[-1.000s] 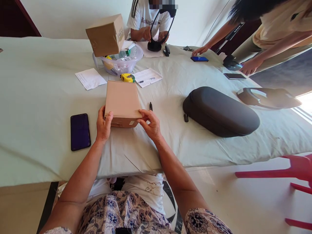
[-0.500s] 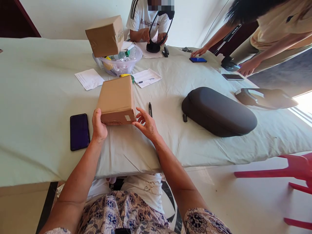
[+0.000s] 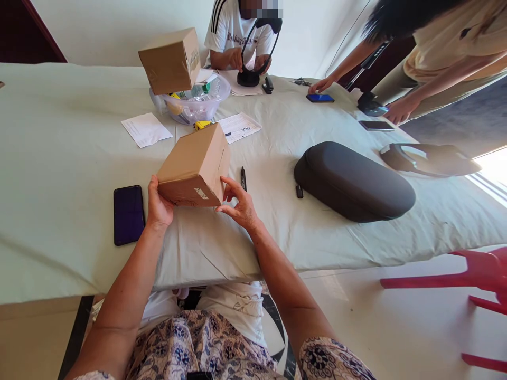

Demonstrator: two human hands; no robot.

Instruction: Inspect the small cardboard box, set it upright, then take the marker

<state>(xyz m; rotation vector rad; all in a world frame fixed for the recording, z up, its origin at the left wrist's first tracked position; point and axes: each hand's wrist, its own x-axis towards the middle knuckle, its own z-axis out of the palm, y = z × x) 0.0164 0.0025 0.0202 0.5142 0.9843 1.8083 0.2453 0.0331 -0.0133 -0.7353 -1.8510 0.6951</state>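
Note:
A brown cardboard box (image 3: 186,153) is tilted over the near part of the table, its right side face turned toward me. A printed white mark shows on its front face. My left hand (image 3: 159,205) is closed on the box's left front corner, thumb up along the side and the other fingers hidden beneath. At the right front corner is my right hand (image 3: 240,205), fingertips against the side face and thumb by the lower edge. Just beyond it lies a black marker pen (image 3: 243,178). A dark smartphone (image 3: 129,215) rests left of my left hand.
Another cardboard box (image 3: 168,63) sits on a clear plastic basin (image 3: 198,108) of packaging. A yellow tape measure (image 3: 202,125), papers (image 3: 146,130) and a large dark case (image 3: 352,182) lie about. Two people work across the table; a red chair (image 3: 475,272) stands right.
The box has turned and tipped in my hands, so more of its right side face shows. My right fingers have shifted slightly along that side.

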